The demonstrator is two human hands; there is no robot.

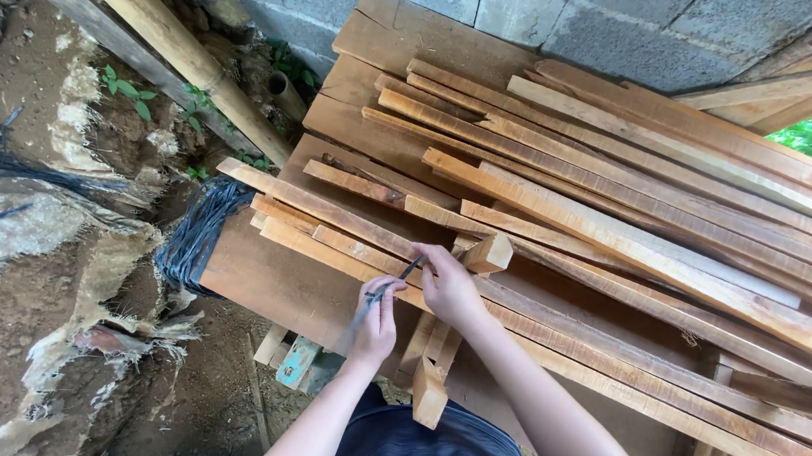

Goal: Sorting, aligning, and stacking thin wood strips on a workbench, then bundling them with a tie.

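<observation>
While gripping a thin dark metal tool in both hands, left hand and right hand fingers closed around it, over rough-sawn wooden slats piled on the bench.

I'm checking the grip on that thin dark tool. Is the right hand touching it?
Touching. The head view shows the right hand pinching the upper end of the thin dark tool, while the left hand grips its lower part.

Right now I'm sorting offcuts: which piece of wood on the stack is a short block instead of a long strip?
The small squarish block just beyond the right hand. Every other piece on the stack is a long thin strip.
</observation>
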